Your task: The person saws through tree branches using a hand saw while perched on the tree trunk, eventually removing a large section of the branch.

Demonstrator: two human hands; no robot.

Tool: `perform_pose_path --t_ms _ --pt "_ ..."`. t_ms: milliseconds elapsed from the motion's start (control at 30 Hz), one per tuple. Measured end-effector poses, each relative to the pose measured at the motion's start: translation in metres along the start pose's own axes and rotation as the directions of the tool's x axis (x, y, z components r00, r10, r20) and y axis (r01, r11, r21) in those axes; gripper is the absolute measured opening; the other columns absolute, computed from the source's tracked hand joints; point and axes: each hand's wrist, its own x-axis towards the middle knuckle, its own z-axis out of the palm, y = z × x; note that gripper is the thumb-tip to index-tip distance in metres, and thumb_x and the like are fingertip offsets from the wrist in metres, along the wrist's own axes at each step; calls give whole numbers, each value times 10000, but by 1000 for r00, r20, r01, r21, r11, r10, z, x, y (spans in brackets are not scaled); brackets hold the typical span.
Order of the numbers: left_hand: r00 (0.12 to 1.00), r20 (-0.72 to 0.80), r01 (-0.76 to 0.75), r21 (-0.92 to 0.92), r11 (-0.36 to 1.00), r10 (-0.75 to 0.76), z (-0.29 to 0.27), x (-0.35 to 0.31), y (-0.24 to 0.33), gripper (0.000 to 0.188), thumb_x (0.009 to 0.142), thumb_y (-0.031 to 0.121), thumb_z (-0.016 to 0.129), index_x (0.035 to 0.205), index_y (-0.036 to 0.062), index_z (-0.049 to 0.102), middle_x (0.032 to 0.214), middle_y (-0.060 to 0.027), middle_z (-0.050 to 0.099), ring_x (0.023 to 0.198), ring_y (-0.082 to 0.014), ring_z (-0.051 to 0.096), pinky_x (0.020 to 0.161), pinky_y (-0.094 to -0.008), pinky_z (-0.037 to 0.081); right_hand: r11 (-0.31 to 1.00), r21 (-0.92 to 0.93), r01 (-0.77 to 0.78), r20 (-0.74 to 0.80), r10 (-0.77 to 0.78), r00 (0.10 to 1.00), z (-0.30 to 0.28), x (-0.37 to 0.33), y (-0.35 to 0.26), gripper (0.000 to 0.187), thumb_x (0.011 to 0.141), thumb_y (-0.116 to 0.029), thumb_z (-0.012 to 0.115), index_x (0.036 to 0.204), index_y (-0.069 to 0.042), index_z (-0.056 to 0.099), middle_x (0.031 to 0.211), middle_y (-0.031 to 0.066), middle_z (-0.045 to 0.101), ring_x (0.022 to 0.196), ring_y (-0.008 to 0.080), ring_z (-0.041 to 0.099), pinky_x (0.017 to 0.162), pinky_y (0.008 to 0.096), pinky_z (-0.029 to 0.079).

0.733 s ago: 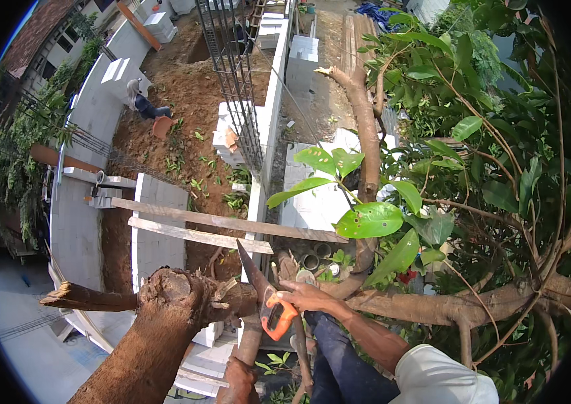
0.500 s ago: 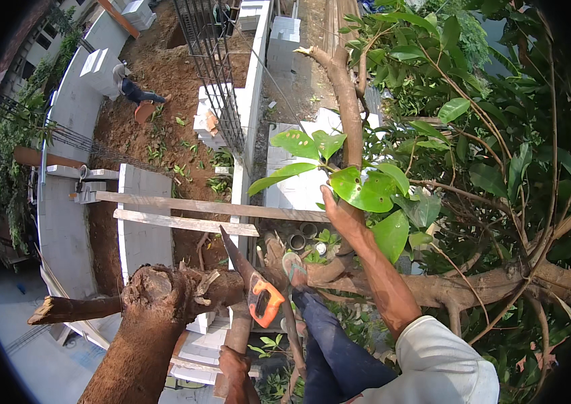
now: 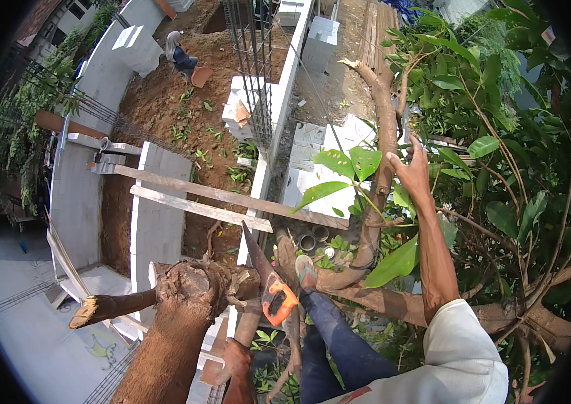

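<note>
My left hand (image 3: 237, 357) is wrapped round a brown branch (image 3: 250, 322) at the lower middle, beside the thick cut trunk (image 3: 159, 347). My right hand (image 3: 412, 172) reaches forward with thumb and fingers apart, just right of an upright branch (image 3: 385, 128); it appears to hold nothing. A handsaw (image 3: 273, 283) with an orange handle sits untouched among the branches, blade pointing away; how it is held there I cannot tell. Large green leaves (image 3: 334, 161) on a thin stem hang left of my right forearm.
My sandalled foot (image 3: 306, 273) rests on a thick horizontal limb (image 3: 400, 304). Far below, two planks (image 3: 231, 195) span block walls (image 3: 157, 202), and a rebar column (image 3: 252, 81) rises. Another person (image 3: 179, 55) is on the bare soil. Dense foliage (image 3: 501, 175) fills the right.
My right hand has moved forward and right, away from the leaf stem, and its fingers have spread. The left hand keeps its grip. The view has shifted, and the person below has changed posture.
</note>
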Motion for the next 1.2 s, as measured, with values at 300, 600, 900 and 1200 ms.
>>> perform_pose_path --t_ms 300,600,900,1200 --pt "984 163 77 7 997 -77 -14 -4 13 634 712 202 860 1212 -9 532 1240 -216 654 1199 -393 656 1030 -466 562 990 85 -114 -139 125 982 85 22 24 947 815 -469 848 1542 -44 417 1286 256 694 1185 425 681 1024 487 512" --pt "954 279 107 8 994 -105 -41 2 42 565 839 153 764 1345 11 555 1388 -248 651 1332 -402 617 1115 -426 498 965 138 -225 -118 241 963 79 44 56 719 790 -337 877 1375 -40 585 1156 228 739 1063 377 728 919 470 558" --pt "994 95 59 2 998 -59 -21 -9 26 584 759 205 849 1241 13 581 1222 -189 686 1164 -366 701 1005 -507 563 958 120 -259 -133 274 953 90 44 49 694 833 -318 843 1408 -44 568 1108 243 758 1026 412 741 885 505 567" --pt "994 41 101 92 991 -105 -5 -6 20 549 768 179 844 1239 39 597 1209 -163 698 1158 -347 699 978 -501 562 970 105 -219 -98 229 968 93 46 48 778 819 -317 867 1449 -13 526 1197 263 728 1082 422 722 936 488 558"
